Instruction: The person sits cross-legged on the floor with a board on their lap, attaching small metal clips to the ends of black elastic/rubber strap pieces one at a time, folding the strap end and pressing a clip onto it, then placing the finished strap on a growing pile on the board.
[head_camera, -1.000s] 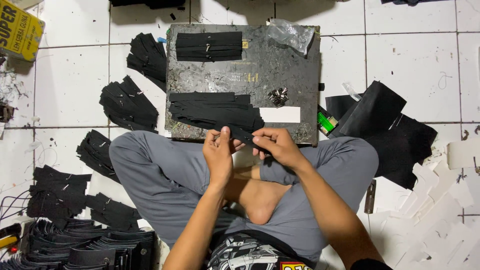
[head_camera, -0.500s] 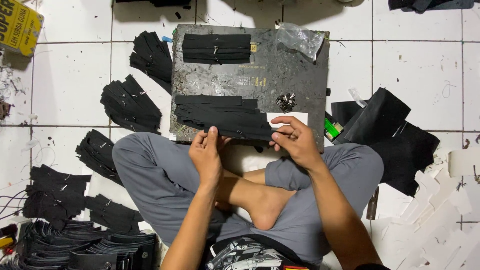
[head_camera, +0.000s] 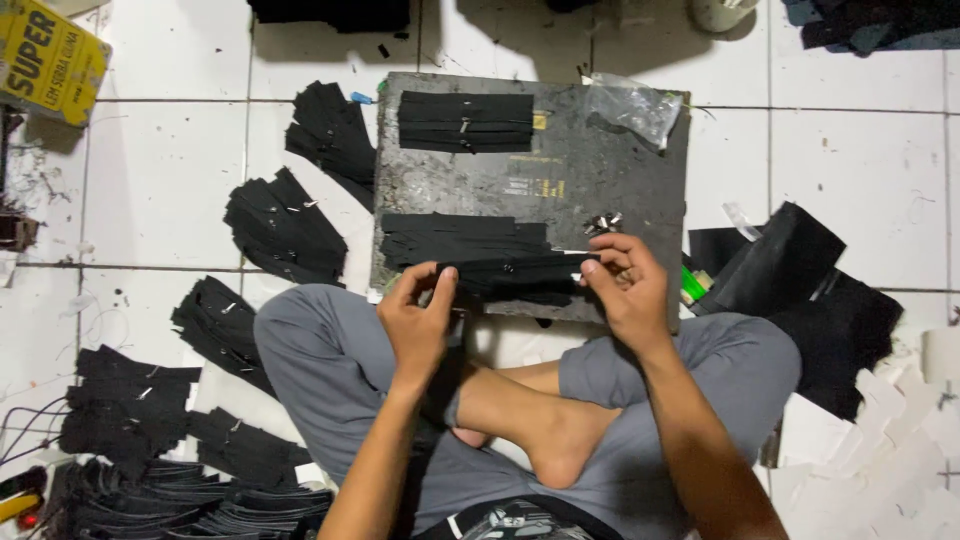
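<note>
Centre of frame: left hand (head_camera: 420, 320) and right hand (head_camera: 625, 290), fingers pinched on opposite ends of a black strip (head_camera: 515, 272), stretch it flat over the dark board (head_camera: 600, 190); beyond, upper centre, a stacked strip bundle (head_camera: 465, 122)

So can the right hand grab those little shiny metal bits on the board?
Probably yes: the metal bits lie just beyond the right hand with nothing between, though it pinches a black strip.
</note>
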